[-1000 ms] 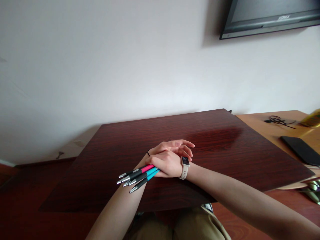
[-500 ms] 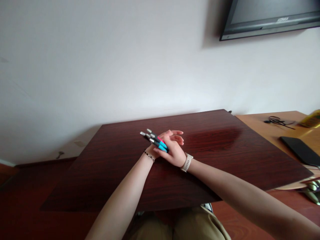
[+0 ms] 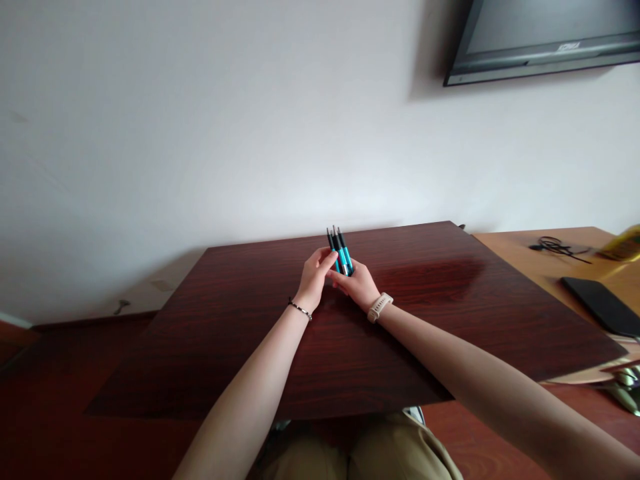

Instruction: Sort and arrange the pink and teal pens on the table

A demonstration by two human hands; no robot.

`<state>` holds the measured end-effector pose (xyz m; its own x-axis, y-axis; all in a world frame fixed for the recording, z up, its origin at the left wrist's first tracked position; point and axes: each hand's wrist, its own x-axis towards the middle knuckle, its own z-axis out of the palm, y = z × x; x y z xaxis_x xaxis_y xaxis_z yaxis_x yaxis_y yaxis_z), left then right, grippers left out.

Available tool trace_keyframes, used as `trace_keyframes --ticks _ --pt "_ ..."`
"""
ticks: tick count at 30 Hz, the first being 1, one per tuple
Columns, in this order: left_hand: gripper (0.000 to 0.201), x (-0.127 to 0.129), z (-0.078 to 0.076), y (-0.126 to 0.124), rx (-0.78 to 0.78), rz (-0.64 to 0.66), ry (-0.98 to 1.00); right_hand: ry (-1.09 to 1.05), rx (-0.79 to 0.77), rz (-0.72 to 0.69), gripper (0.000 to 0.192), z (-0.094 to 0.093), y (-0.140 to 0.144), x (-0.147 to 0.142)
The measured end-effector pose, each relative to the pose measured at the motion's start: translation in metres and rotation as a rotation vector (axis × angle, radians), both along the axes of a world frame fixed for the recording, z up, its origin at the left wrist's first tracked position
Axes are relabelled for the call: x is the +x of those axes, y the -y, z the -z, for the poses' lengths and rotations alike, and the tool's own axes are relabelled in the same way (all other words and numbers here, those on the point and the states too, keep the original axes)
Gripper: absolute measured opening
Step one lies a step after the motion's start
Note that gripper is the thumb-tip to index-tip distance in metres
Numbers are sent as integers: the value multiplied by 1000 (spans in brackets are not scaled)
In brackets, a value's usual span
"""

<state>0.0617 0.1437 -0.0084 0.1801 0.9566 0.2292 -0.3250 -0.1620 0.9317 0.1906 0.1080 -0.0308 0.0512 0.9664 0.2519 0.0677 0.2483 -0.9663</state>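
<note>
A bundle of several pens [image 3: 343, 259], blue and black with thin tips pointing up and away from me, stands nearly upright between my hands. My left hand [image 3: 317, 272] is closed on the bundle from the left, its thumb lying against the barrels. From the right, my right hand [image 3: 357, 283] grips the lower part, with its thumb near the left hand's fingers. The lower ends of the pens are hidden by the hands. Both hands are over the dark red-brown table [image 3: 250, 333].
On the lighter wooden table [image 3: 540, 267] at the right lie a black flat device [image 3: 603, 305], a coiled black cable [image 3: 555, 247] and a yellow package [image 3: 623, 244]. A wall-mounted television [image 3: 550, 40] hangs at the upper right. The white wall [image 3: 250, 133] stands behind the table.
The pens have turned from pointing up-left, lying in my right hand, to nearly upright with their thin tips up. My left hand has come from beneath the right to hold their left side.
</note>
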Motion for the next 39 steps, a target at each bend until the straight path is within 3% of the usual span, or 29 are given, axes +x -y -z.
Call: trace_keyframes --ticks 15,21,26,33,39 --pt "35 -5 9 -9 107 -136 -166 75 12 -34 40 0 -2 1" --pt "31 0 8 -3 191 -133 -270 242 -6 48 24 10 -5 1" --pt "26 2 13 -6 133 -142 -176 357 74 82 29 12 -3 -1" --pt "28 -3 23 -15 14 -145 -98 201 22 -54 26 8 0 -1" --pt "39 2 24 -13 -169 -57 103 156 55 -5 28 15 -6 0"
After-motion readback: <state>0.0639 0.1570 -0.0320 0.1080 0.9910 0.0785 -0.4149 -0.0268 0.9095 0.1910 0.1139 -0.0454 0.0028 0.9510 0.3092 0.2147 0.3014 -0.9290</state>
